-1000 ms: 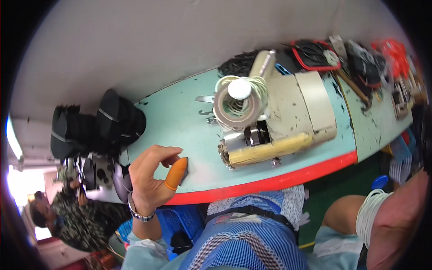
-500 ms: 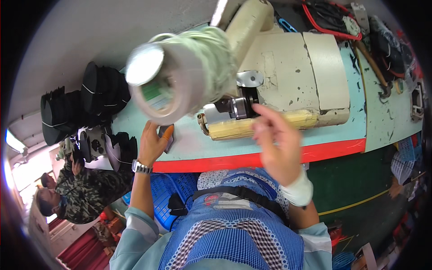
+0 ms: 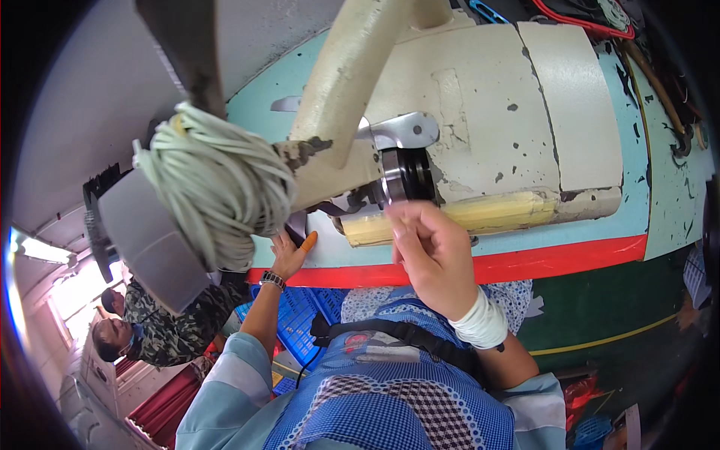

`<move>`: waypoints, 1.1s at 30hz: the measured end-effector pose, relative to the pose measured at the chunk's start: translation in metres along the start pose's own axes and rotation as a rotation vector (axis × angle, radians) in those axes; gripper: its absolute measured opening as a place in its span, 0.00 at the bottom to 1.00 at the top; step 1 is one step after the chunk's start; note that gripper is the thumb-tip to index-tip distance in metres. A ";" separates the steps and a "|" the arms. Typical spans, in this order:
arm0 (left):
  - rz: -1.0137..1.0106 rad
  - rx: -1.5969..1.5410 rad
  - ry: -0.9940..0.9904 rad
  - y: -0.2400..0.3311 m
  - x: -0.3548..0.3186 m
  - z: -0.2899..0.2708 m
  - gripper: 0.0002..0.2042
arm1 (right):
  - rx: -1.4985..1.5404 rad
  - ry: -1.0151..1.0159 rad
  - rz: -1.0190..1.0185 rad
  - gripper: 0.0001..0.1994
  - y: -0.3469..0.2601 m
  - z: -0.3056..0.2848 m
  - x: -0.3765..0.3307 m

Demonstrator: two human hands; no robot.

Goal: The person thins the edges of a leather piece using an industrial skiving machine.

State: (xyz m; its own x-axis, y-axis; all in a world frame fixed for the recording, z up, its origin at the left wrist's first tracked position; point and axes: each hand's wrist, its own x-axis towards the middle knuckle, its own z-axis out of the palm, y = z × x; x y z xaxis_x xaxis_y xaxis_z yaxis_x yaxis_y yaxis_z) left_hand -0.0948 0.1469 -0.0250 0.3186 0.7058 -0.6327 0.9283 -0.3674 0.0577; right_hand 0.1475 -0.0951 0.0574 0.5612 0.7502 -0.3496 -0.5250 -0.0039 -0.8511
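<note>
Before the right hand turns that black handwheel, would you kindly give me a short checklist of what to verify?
1. Right hand at the black round handwheel: ok, fingertips at its lower rim.
2. Left hand resting on the pale green table edge: ok.
3. Firm grip on wheel: cannot tell.
4. Big spool of pale green cord clear of the wheel: ok.
5. Needle area of the chipped cream sewing machine: cannot tell, hidden.

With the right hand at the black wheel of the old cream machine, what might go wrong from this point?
1. The right hand has its fingertips at the black handwheel of the chipped cream sewing machine; if the wheel turns, fingers might be pinched.
2. The left hand, wearing an orange fingertip cover, lies under the big cone of pale cord, which blocks the view of it.
</note>
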 end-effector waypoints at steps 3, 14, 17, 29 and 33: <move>-0.025 0.140 -0.050 0.002 0.003 0.002 0.59 | 0.073 0.197 -0.105 0.15 -0.002 0.013 0.005; 0.060 0.008 0.103 -0.002 -0.006 0.014 0.67 | -0.482 0.208 -0.625 0.16 -0.168 -0.010 -0.067; 0.331 -0.035 0.378 -0.012 0.067 0.041 0.68 | -0.618 0.267 -0.792 0.16 -0.163 -0.018 -0.075; 0.226 -0.009 0.142 -0.005 -0.006 0.030 0.66 | -1.181 0.452 -0.869 0.20 -0.212 0.034 -0.152; 0.361 0.086 0.101 0.007 0.012 0.038 0.65 | -1.292 0.460 -1.000 0.21 -0.207 -0.057 -0.260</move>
State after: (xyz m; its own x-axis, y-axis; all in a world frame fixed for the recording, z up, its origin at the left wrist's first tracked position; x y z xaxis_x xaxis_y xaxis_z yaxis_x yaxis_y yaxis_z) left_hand -0.0921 0.1299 -0.0613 0.6432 0.5766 -0.5038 0.7351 -0.6492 0.1954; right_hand 0.1465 -0.3269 0.3026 0.5733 0.5543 0.6034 0.8185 -0.3541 -0.4524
